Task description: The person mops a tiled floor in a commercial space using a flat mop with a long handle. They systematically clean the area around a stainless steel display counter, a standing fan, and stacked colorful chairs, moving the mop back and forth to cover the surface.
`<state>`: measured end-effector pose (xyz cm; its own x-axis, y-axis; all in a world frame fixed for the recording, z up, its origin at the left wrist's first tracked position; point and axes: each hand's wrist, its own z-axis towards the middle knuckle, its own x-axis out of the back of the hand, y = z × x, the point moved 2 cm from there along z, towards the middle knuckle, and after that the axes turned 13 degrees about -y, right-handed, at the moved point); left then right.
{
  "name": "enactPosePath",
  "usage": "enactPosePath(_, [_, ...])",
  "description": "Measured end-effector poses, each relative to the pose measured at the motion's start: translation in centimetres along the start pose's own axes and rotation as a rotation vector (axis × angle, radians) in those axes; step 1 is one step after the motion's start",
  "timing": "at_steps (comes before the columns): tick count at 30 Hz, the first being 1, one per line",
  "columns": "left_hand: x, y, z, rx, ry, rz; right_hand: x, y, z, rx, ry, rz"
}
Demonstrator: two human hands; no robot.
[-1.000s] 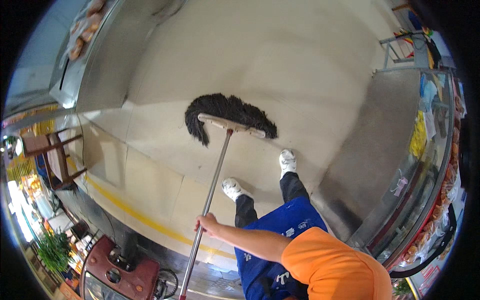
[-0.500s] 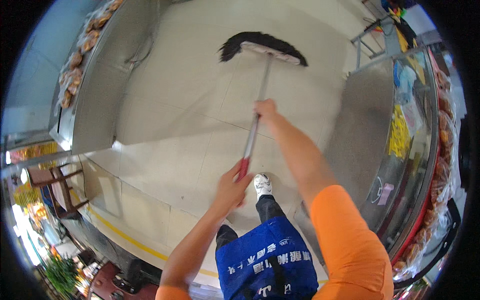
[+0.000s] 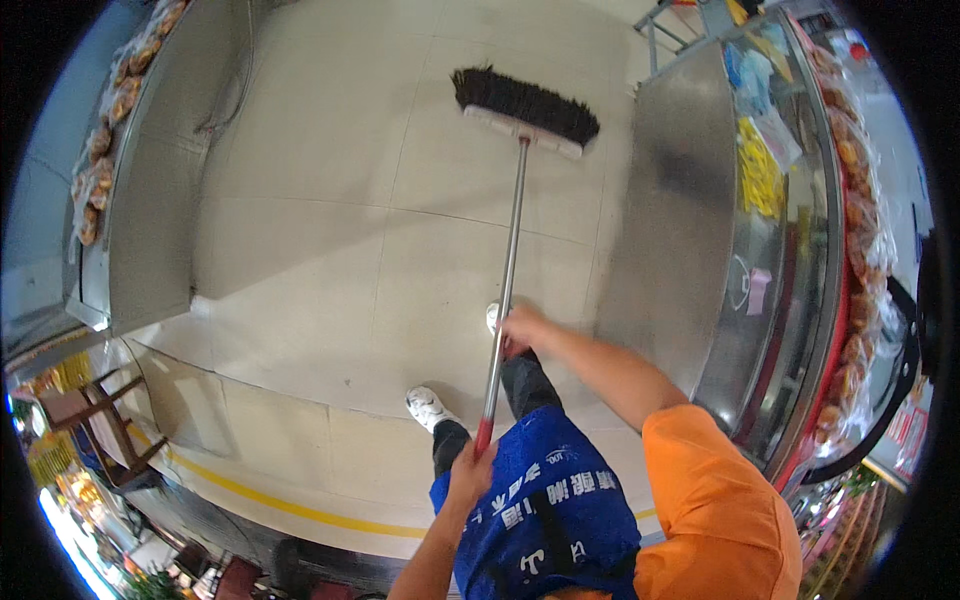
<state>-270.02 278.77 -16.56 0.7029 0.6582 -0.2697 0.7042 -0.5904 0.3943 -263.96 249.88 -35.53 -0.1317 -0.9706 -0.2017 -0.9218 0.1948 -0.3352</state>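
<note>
A push broom with a long silver handle [image 3: 512, 230] reaches away from me over the floor. Its wide head of black bristles [image 3: 528, 103] lies at the far end, bristles facing away, with a pale bar along the near side. My left hand [image 3: 470, 472] is closed round the red grip at the handle's near end, close to my blue apron [image 3: 545, 490]. Farther up the pole, my right hand [image 3: 522, 328] wraps round the silver shaft, just over my right shoe.
Pale tiles cover the floor [image 3: 300, 250]. A metal counter [image 3: 155, 190] with bagged bread stands on the left. On the right is a glass-topped case [image 3: 790, 260] edged with more bagged bread. A wooden stool [image 3: 108, 425] is at lower left, near a yellow floor line [image 3: 290, 503].
Both hands have come back toward my body, drawing the broom nearer. The bristles, bent and swept before, now stand straighter. My left shoe has come into view.
</note>
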Motion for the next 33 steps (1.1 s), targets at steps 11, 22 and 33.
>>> enactPosePath(11, [3.4,-1.2,-29.3,0.466,-0.036,-0.62,-26.8,9.4,-17.5,-0.102,-0.089,0.352])
enactPosePath(22, [-5.1,11.4,-12.5,0.398,-0.435,-1.389,-2.4,0.1,-6.8,0.103,0.317,-0.038])
enactPosePath(33, [-17.7,29.8,16.0,0.034,-0.604,-1.255,32.1,-23.4,-0.9,0.05,1.138,-0.665])
